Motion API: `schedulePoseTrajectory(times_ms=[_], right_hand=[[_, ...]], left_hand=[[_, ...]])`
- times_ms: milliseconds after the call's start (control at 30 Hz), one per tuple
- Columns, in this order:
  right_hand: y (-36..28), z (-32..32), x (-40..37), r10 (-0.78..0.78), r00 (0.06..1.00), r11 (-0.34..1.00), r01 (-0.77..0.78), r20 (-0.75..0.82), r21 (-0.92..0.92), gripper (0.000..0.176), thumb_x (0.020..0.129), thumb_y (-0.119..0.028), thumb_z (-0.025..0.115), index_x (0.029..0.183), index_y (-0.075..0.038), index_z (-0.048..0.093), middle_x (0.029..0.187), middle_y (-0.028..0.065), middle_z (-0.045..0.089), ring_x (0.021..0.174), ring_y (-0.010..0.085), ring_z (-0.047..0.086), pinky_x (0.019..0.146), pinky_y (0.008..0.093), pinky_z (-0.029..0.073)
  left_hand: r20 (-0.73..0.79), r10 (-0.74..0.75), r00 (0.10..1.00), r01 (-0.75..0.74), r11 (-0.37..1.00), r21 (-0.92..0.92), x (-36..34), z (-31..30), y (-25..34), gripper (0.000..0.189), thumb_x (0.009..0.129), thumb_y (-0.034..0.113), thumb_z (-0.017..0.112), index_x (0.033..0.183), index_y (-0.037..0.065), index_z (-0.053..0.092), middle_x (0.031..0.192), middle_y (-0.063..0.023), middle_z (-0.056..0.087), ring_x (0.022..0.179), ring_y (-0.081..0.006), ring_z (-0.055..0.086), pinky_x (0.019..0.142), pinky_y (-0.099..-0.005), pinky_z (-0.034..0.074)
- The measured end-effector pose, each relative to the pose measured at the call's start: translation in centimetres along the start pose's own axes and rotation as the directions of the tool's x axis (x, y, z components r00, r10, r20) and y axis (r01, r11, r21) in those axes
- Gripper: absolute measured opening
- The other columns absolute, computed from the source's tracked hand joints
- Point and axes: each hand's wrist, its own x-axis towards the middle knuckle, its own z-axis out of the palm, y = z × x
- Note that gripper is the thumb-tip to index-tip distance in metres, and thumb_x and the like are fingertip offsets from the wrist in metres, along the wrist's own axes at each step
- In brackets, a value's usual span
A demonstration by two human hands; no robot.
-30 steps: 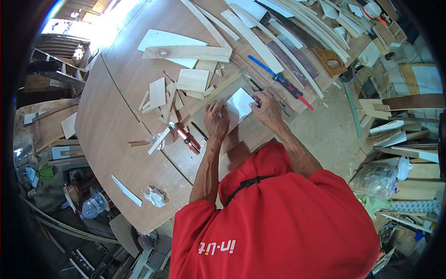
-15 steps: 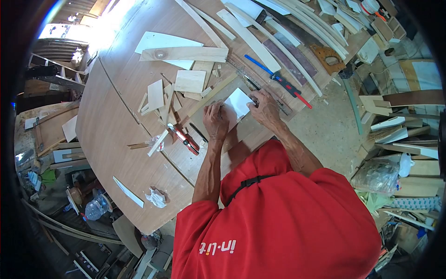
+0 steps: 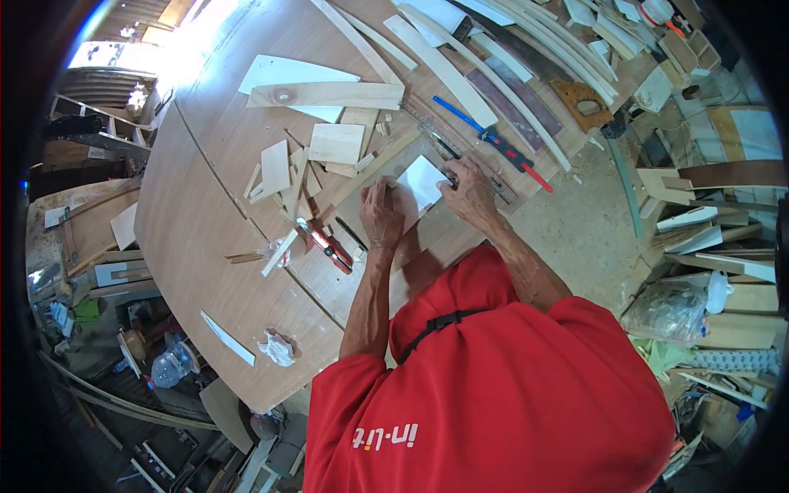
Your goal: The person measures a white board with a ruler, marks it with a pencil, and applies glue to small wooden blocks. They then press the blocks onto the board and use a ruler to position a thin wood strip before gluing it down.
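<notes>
A small white rectangular panel (image 3: 422, 182) lies on the wooden table between my two hands. My left hand (image 3: 382, 215) has its fingers curled over the panel's left end. On the opposite side, my right hand (image 3: 468, 193) grips the panel's right edge between thumb and bent fingers. A wooden strip (image 3: 374, 170) runs along the far side of the panel. Just beyond my right hand is a clear ruler (image 3: 491, 182), with a dark pen (image 3: 448, 149) near it. A black pen (image 3: 352, 234) and a red utility knife (image 3: 326, 246) lie left of my left hand.
Offcuts and thin boards (image 3: 335, 143) are piled left of centre. A blue tool with a red-and-black handle (image 3: 505, 153) lies at the right, near a wooden-handled saw (image 3: 579, 105). Long strips (image 3: 542, 41) cover the far side. Crumpled plastic (image 3: 277, 348) sits near the left edge.
</notes>
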Motion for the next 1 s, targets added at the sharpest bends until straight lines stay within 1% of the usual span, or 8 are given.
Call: schedulePoseTrajectory(times_ms=[67, 133, 267, 333, 533, 767, 967, 1000], right_hand=[[0.1, 0.0, 0.0, 0.012, 1.000, 1.000, -0.012, 0.007, 0.016, 0.024, 0.080, -0.020, 0.067, 0.102, -0.010, 0.064, 0.093, 0.0059, 0.059, 0.093, 0.0250, 0.057, 0.083, 0.0389, 0.048], [0.0, 0.0, 0.1, 0.034, 0.999, 0.999, -0.034, 0.018, 0.023, 0.024, 0.080, -0.020, 0.067, 0.102, -0.010, 0.064, 0.093, 0.0057, 0.059, 0.092, 0.0247, 0.057, 0.082, 0.0389, 0.048], [0.0, 0.0, 0.0, 0.008, 1.000, 1.000, -0.008, 0.001, -0.001, 0.030, 0.079, -0.017, 0.071, 0.107, -0.007, 0.065, 0.093, 0.0083, 0.059, 0.087, 0.0230, 0.060, 0.078, 0.0370, 0.050], [0.2, 0.1, 0.0, 0.006, 1.000, 1.000, -0.006, 0.001, 0.008, 0.030, 0.080, -0.017, 0.071, 0.107, -0.007, 0.065, 0.093, 0.0082, 0.059, 0.087, 0.0227, 0.060, 0.078, 0.0370, 0.050], [0.1, 0.0, 0.0, 0.005, 1.000, 1.000, -0.005, 0.012, 0.009, 0.030, 0.080, -0.018, 0.071, 0.108, -0.007, 0.064, 0.094, 0.0082, 0.058, 0.087, 0.0229, 0.060, 0.078, 0.0370, 0.050], [-0.2, -0.3, 0.0, 0.007, 1.000, 1.000, -0.007, 0.021, -0.024, 0.031, 0.080, -0.018, 0.071, 0.108, -0.007, 0.064, 0.093, 0.0086, 0.058, 0.087, 0.0237, 0.059, 0.079, 0.0377, 0.049], [-0.4, -0.5, 0.0, 0.012, 1.000, 1.000, -0.012, 0.026, -0.004, 0.031, 0.080, -0.018, 0.071, 0.108, -0.007, 0.064, 0.092, 0.0086, 0.057, 0.086, 0.0238, 0.058, 0.078, 0.0377, 0.049], [-0.4, -0.5, 0.0, 0.023, 0.999, 1.000, -0.023, 0.029, 0.014, 0.031, 0.080, -0.018, 0.072, 0.109, -0.007, 0.064, 0.092, 0.0086, 0.057, 0.086, 0.0237, 0.058, 0.078, 0.0376, 0.049]], left_hand=[[0.018, -0.023, 1.000, 0.023, 1.000, 0.002, -0.1, -0.1, 0.1, 0.028, 0.081, 0.007, 0.065, 0.109, 0.002, 0.062, 0.099, -0.0147, 0.068, 0.096, -0.0341, 0.062, 0.088, -0.0416, 0.048], [0.052, -0.049, 0.997, 0.050, 0.999, -0.010, 0.0, -0.3, 0.3, 0.033, 0.082, 0.009, 0.064, 0.113, -0.003, 0.059, 0.103, -0.0195, 0.065, 0.098, -0.0367, 0.059, 0.091, -0.0444, 0.046], [0.081, -0.064, 0.995, 0.066, 0.997, -0.026, 0.2, -0.8, 0.6, 0.033, 0.083, 0.011, 0.065, 0.113, -0.002, 0.059, 0.104, -0.0191, 0.064, 0.100, -0.0373, 0.058, 0.092, -0.0451, 0.044], [0.075, 0.017, 0.997, -0.013, 0.999, -0.052, 0.3, -0.9, 0.5, 0.028, 0.083, 0.010, 0.064, 0.109, 0.000, 0.061, 0.102, -0.0176, 0.064, 0.099, -0.0363, 0.058, 0.092, -0.0451, 0.044], [0.076, 0.051, 0.996, -0.044, 0.995, -0.086, 0.7, -0.8, 0.1, 0.017, 0.083, 0.005, 0.061, 0.100, 0.004, 0.064, 0.102, -0.0140, 0.065, 0.099, -0.0338, 0.059, 0.092, -0.0438, 0.043], [0.014, 0.065, 0.998, -0.064, 0.994, -0.089, 0.4, -0.1, -0.2, 0.017, 0.082, 0.003, 0.061, 0.098, 0.003, 0.064, 0.100, -0.0138, 0.065, 0.096, -0.0338, 0.060, 0.090, -0.0438, 0.044], [-0.015, 0.055, 0.998, -0.056, 0.996, -0.072, 0.1, 0.2, -0.4, 0.015, 0.084, 0.006, 0.061, 0.097, 0.001, 0.067, 0.101, -0.0145, 0.068, 0.096, -0.0340, 0.062, 0.091, -0.0421, 0.046], [-0.006, 0.063, 0.998, -0.063, 0.996, -0.056, 0.1, 0.1, -0.4, 0.019, 0.084, 0.007, 0.062, 0.101, 0.000, 0.066, 0.102, -0.0152, 0.067, 0.097, -0.0340, 0.061, 0.091, -0.0419, 0.046]])
